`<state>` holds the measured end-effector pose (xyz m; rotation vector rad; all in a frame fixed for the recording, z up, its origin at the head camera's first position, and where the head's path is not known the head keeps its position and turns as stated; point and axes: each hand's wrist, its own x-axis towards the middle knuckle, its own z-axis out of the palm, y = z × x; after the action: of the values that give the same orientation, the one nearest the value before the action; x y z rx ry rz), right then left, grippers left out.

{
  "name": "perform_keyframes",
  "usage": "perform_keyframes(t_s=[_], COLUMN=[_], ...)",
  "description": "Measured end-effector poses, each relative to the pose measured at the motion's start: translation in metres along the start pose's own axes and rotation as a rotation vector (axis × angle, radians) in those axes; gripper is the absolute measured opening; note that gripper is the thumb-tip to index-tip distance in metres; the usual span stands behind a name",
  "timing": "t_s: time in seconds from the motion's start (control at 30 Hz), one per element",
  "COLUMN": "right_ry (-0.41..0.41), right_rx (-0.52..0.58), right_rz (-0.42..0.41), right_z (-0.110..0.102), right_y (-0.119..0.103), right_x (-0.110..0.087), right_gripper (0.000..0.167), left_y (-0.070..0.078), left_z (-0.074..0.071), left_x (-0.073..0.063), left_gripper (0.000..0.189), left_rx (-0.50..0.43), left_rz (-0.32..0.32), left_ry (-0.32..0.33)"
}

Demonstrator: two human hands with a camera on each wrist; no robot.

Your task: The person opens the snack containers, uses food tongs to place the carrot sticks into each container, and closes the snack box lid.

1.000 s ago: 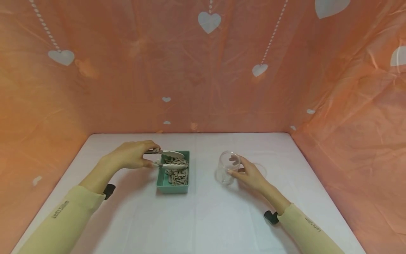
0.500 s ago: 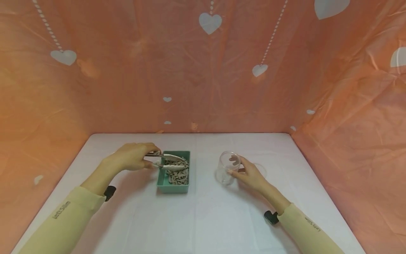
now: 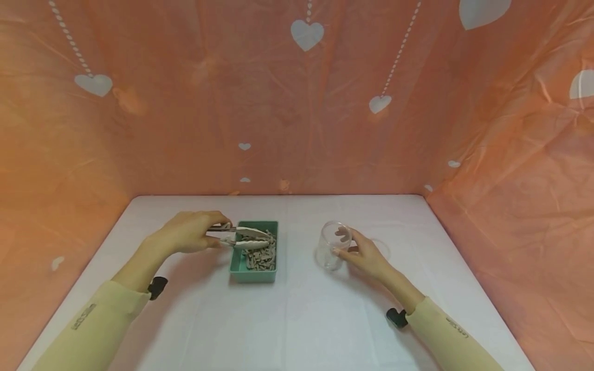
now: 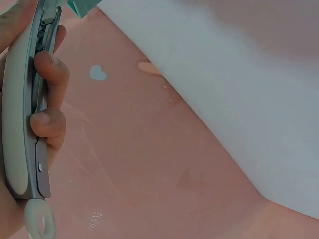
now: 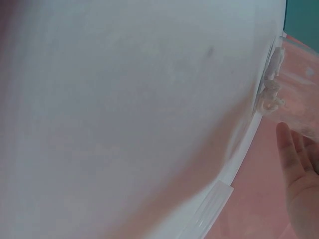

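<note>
My left hand [image 3: 192,232] grips a pair of tongs [image 3: 252,244] by the handles. In the left wrist view the fingers curl round the pale-sided handle [image 4: 17,109], which has a hanging ring at its end. The tongs' scoop-shaped ends lie over a green rectangular tray [image 3: 254,276] that holds a heap of grey-brown strips [image 3: 261,259]. Whether a strip is between those ends I cannot tell. Over to the right, my right hand [image 3: 364,255] holds a clear jar [image 3: 327,251] round its side, thumb in front. A few pale pieces [image 5: 270,97] show at the jar's bottom in the right wrist view.
A clear round lid [image 3: 386,248] lies on the table just behind my right hand. White cloth covers the table [image 3: 297,324]. Orange sheeting with white hearts [image 3: 306,35] stands along the back and both sides.
The tongs have drawn slightly left over the tray, and their ends are closer together than a second ago. My left hand has shifted slightly left and toward me. The right hand and jar stay put.
</note>
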<state>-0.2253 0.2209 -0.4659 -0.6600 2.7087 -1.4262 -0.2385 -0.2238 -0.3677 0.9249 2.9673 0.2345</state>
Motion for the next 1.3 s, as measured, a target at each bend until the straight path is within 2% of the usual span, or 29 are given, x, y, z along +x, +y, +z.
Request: perform_keyframes(t_s=[0.27,0.5,0.63,1.0,1.3], right_ry=[0.012,0.006,0.004,-0.003,0.002], right_rx=[-0.004,-0.004,-0.003,0.030,0.009], right_rz=[-0.013,0.000,0.008,-0.024,-0.027], right_z=[0.000,0.000,0.000,0.001,0.000], right_y=[0.001,0.000,0.001,0.002,0.002], right_x=[0.000,0.000,0.000,0.001,0.001], right_gripper=[0.060,0.061,0.061,0.056,0.056], left_y=[-0.003,-0.002,0.000,-0.001,0.006], left_z=[-0.003,-0.016,-0.022,-0.021,-0.033], left_x=[-0.009,-0.017,-0.019,-0.021,-0.015], left_gripper=[0.043,0.046,0.046,0.046,0.046], left_rx=[-0.034,-0.081,-0.094,-0.096,-0.136], left_rz=[-0.036,-0.051,-0.063,-0.060,-0.056], left_ry=[0.025,0.077,0.082,0.099,0.107])
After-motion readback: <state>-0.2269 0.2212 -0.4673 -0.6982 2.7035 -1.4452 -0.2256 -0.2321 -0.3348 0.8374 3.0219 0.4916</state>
